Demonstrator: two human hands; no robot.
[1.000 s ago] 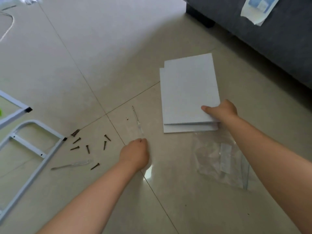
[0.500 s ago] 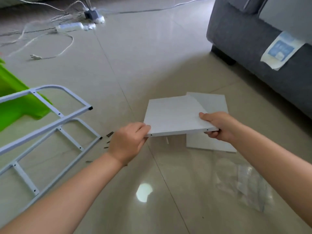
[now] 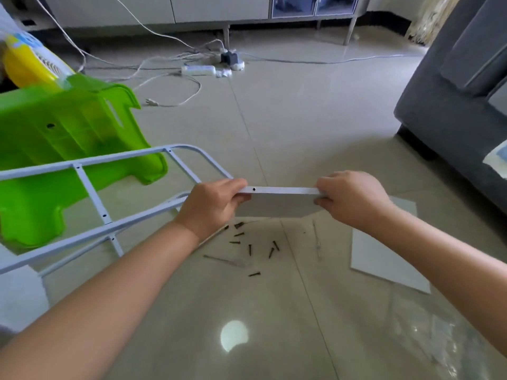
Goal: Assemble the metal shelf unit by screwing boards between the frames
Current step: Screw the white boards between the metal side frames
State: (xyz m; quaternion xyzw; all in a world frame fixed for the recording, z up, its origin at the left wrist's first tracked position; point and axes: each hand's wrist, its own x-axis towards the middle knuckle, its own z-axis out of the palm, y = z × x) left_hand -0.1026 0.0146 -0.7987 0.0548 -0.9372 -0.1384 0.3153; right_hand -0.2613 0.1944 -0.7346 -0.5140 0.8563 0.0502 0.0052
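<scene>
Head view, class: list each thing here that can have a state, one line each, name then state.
Left hand: grips the board's left end.
Right hand: grips the board's right end.
Board: held up off the floor, edge toward the camera, screw hole showing.
Metal frame: tilted, resting against the green stool.
Screws: loose, scattered on the floor.
Second board: flat on the floor.
Power strip: on the floor, cables attached.

Green plastic stool (image 3: pixel 68 149) tipped over on the left, grey sofa (image 3: pixel 452 105) on the right, power strip (image 3: pixel 198 70) with tangled cables further back.
</scene>
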